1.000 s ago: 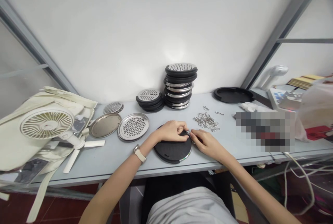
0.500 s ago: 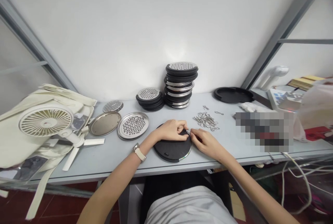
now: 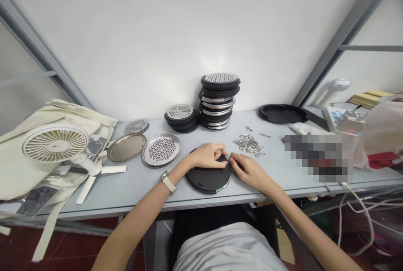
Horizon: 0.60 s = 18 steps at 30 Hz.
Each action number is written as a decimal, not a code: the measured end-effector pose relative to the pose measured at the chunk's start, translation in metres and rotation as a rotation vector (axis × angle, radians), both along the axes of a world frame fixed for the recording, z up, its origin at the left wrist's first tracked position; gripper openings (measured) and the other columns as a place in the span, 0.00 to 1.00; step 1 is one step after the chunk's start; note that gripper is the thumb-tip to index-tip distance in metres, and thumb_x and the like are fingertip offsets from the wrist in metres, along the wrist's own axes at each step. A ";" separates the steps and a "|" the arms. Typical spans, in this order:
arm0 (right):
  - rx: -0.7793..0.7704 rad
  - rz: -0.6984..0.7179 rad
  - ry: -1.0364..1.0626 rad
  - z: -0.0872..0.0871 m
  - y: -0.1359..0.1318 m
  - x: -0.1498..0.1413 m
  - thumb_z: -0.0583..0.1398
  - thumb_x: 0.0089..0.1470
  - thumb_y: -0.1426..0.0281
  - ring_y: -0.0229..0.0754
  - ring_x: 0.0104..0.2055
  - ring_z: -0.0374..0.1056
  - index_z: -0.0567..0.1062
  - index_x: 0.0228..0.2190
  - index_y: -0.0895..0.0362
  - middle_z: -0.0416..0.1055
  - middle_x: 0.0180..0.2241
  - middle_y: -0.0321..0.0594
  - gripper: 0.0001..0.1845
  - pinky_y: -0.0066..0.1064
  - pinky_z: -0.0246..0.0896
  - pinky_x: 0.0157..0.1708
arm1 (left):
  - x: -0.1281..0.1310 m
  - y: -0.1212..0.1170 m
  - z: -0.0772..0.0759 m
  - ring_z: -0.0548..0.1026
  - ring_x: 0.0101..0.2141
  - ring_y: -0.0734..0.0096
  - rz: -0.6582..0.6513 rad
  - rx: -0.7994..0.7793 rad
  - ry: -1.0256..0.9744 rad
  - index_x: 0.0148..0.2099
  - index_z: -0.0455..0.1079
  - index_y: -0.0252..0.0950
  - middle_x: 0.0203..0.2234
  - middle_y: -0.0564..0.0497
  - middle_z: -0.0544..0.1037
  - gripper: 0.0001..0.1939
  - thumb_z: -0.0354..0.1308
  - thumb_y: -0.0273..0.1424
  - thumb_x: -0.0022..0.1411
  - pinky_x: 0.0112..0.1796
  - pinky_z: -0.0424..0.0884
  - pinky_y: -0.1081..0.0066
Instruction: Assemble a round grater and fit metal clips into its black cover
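Observation:
A black round disc (image 3: 209, 181) with a shiny strip along its lower right edge lies flat before me. My left hand (image 3: 206, 155) rests over its upper part, thumb and forefinger closed about a small metal clip (image 3: 226, 158) at the disc's right rim. From the other side, my right hand (image 3: 248, 171) pinches the same clip between thumb and fingertips. The fingers cover most of the clip, so how it joins the disc cannot be made out. Just beyond my right hand lies a loose pile of wire clips (image 3: 248, 143).
Behind stand a tall stack (image 3: 217, 103) and a low stack (image 3: 181, 119) of grater discs. Left are a perforated plate (image 3: 161, 150), a plain metal lid (image 3: 126, 147), a small grater (image 3: 137, 127) and a white fan (image 3: 56, 143). A black tray (image 3: 281, 115) lies back right.
Both hands stay at the disc's rim with almost no movement. The camera view has shifted slightly.

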State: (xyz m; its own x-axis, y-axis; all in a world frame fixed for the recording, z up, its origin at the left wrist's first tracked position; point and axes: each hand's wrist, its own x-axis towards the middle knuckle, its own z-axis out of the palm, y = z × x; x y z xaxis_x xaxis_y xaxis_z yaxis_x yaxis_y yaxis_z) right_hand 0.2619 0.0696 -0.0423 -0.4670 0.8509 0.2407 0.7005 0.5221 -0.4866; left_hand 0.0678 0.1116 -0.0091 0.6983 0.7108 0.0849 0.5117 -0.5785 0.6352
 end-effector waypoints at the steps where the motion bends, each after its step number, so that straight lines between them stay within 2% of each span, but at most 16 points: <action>1: 0.003 0.002 -0.009 0.000 0.000 0.000 0.45 0.63 0.68 0.40 0.24 0.61 0.61 0.25 0.54 0.62 0.20 0.34 0.15 0.28 0.53 0.27 | 0.000 0.000 -0.001 0.59 0.20 0.80 -0.003 0.000 -0.004 0.35 0.66 0.36 0.15 0.62 0.61 0.09 0.58 0.33 0.50 0.25 0.55 0.77; 7: 0.012 0.000 0.010 -0.001 0.001 0.001 0.45 0.63 0.67 0.40 0.25 0.62 0.64 0.25 0.54 0.65 0.21 0.35 0.16 0.29 0.54 0.28 | -0.001 0.001 -0.003 0.60 0.20 0.80 -0.012 -0.015 -0.003 0.36 0.67 0.36 0.16 0.61 0.62 0.10 0.57 0.35 0.51 0.25 0.55 0.77; 18: -0.019 0.002 0.021 -0.002 0.002 0.002 0.46 0.63 0.66 0.39 0.24 0.61 0.64 0.25 0.54 0.64 0.21 0.34 0.16 0.28 0.53 0.26 | -0.001 0.002 -0.003 0.58 0.20 0.81 -0.001 -0.074 -0.020 0.37 0.67 0.35 0.16 0.61 0.60 0.10 0.57 0.33 0.51 0.25 0.55 0.78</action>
State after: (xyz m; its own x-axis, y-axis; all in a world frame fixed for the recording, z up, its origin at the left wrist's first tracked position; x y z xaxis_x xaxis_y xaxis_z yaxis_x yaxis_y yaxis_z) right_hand 0.2634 0.0714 -0.0440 -0.4639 0.8543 0.2343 0.6888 0.5142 -0.5111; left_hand 0.0669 0.1133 -0.0125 0.6981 0.7146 0.0459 0.4978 -0.5303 0.6863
